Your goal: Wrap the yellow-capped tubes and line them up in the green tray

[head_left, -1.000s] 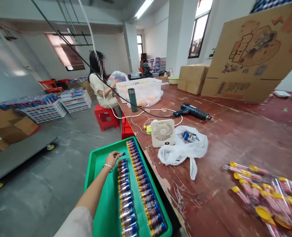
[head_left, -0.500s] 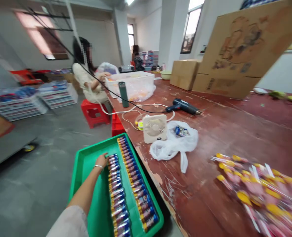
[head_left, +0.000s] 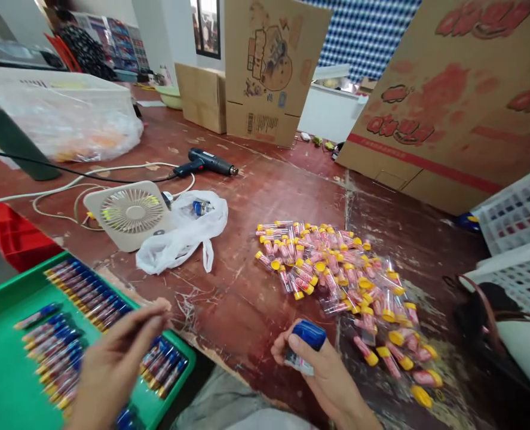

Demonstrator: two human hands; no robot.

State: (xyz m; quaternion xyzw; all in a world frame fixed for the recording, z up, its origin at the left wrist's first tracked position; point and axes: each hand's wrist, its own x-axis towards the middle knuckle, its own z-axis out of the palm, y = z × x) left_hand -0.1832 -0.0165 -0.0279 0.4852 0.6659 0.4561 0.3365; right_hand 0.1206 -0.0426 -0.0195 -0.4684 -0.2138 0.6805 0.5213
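My left hand (head_left: 116,358) is over the right part of the green tray (head_left: 5,283), its thumb and forefinger stretched forward and slightly apart, with nothing visible between them. Beneath it, small tubes with blue and yellow ends (head_left: 52,343) lie in two rows, partly hidden by the hand. My right hand (head_left: 321,364) is raised near the table's front edge, fingers closed around a blue-topped clear plastic piece (head_left: 309,334) whose exact kind I cannot make out. To its right lies a pile of clear tubes with yellow caps and pink contents (head_left: 331,272).
A white plastic bag (head_left: 175,245) with blue-and-silver pieces lies beside a small fan (head_left: 132,209). Behind them are a heat gun (head_left: 208,162) and its cable. Cardboard boxes (head_left: 273,77) stand at the back, a green bottle (head_left: 16,140) at left, white baskets (head_left: 520,203) at right.
The view has swung right and down toward the table. My left hand has drawn back from the tray's far end toward me. My right hand has come into view with the blue-topped piece.
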